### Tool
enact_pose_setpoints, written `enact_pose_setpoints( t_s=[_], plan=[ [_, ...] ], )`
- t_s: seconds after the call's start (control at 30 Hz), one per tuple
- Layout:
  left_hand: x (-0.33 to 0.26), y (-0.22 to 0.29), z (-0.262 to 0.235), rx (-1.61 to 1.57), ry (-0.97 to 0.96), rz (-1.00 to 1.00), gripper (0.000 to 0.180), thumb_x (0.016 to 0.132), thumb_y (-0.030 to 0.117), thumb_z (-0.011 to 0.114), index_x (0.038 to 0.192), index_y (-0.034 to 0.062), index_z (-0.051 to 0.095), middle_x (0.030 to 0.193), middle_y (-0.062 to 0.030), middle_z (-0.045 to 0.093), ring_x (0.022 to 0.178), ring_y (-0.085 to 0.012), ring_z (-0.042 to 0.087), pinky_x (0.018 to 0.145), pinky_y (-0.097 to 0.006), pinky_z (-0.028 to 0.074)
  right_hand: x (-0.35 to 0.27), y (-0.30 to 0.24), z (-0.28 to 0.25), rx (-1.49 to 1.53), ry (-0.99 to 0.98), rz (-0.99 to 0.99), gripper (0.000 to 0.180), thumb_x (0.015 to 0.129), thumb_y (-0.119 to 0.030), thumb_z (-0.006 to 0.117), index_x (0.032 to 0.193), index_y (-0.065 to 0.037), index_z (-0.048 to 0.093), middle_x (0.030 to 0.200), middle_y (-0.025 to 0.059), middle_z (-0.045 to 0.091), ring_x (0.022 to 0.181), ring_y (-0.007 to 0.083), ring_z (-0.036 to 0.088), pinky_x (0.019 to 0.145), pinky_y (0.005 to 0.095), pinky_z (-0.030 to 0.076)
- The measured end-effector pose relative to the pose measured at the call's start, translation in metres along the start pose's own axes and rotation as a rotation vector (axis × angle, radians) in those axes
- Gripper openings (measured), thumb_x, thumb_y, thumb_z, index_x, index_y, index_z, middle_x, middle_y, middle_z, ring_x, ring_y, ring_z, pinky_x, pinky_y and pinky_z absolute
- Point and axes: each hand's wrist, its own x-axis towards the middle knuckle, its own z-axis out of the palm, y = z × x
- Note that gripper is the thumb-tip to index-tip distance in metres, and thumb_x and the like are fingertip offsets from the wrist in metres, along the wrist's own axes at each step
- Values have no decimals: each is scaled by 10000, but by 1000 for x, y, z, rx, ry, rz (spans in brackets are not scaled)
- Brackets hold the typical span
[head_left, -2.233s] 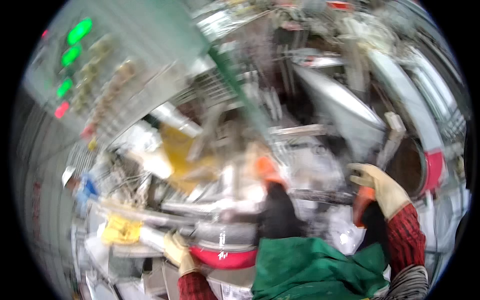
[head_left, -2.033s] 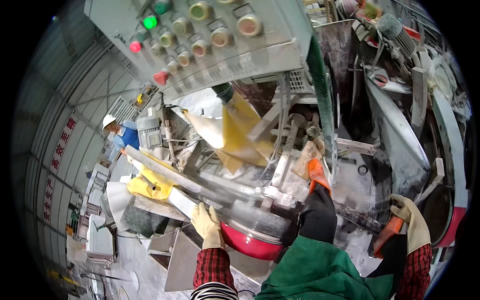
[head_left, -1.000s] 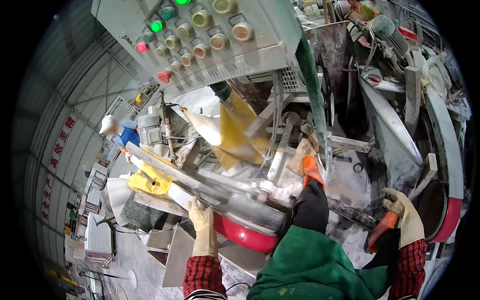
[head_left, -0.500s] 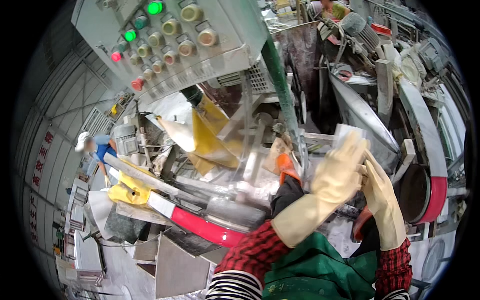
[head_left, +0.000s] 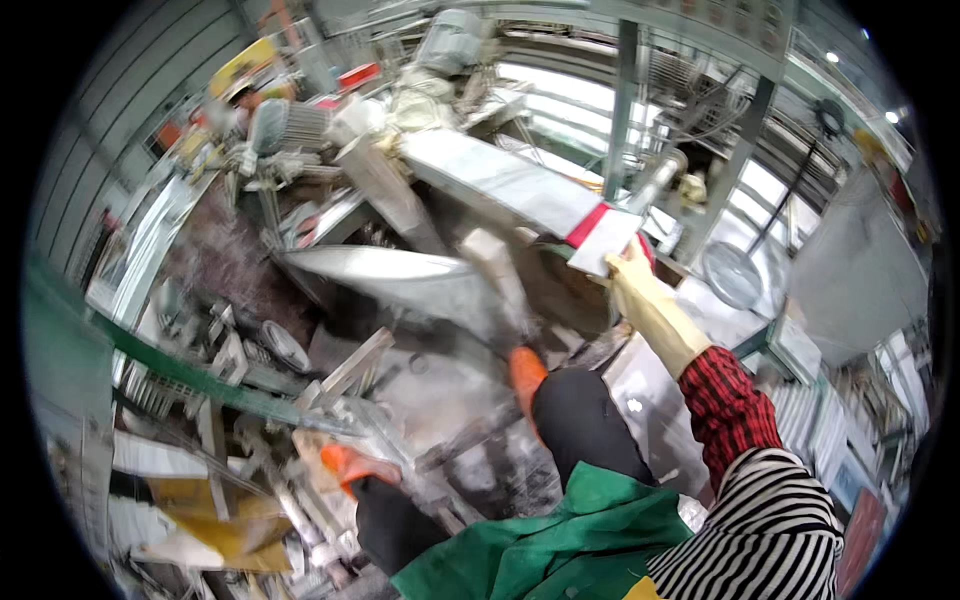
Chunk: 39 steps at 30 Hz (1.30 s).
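My right hand, in a cream rubber glove, reaches out to the upper right. Its fingers close on the edge of a small pale flat tile. The tile is over the end of a long white machine guard, beside its red band; whether they touch is unclear. My left hand is out of the picture.
A large thin disc stands beyond my orange boots. Wooden blocks lean by it. A green post crosses at left. Stacked slabs stand at right; a round-ended pole is near. A person is far off.
My view has swung to the right, away from the button panel. My gloved hands, together before, have parted. The right now holds the tile out; the left has left the view.
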Motion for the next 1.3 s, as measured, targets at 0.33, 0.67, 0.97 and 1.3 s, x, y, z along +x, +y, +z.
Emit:
enact_pose_setpoints(
  t_s=[0.33,0.67,0.97,1.3],
  plan=[
    [-122,-197,-36,951,116,135,634,996,530,576,1353,7,623,1309,-272,646,1282,-412,567,1083,-513,454,75,22,-3,-32,108,-196,477,928,16,571,1390,-95,523,1230,60,664,981,212,702,712,343,637],
    [-119,-170,-30,655,128,-469,656,987,593,552,1361,62,645,1380,-229,623,1293,-408,564,1087,-501,455,72,3,-5,-380,3,-34,397,933,-159,662,1271,-26,501,787,118,665,503,207,631,435,304,504],
    [-118,-156,-25,682,193,-371,692,959,605,597,1370,49,632,1362,-237,629,1280,-409,571,1086,-504,454,75,-14,12,-1323,33,-132,476,1020,-391,510,1310,-14,519,877,220,728,761,390,723,720,484,589],
    [-129,-129,-29,717,253,-250,601,968,501,619,1320,15,638,1319,-263,623,1204,-432,596,1011,-520,493,-116,10,180,-1355,-1062,-705,330,987,-286,561,1290,-168,621,882,173,719,810,389,710,730,477,554]
  ],
)
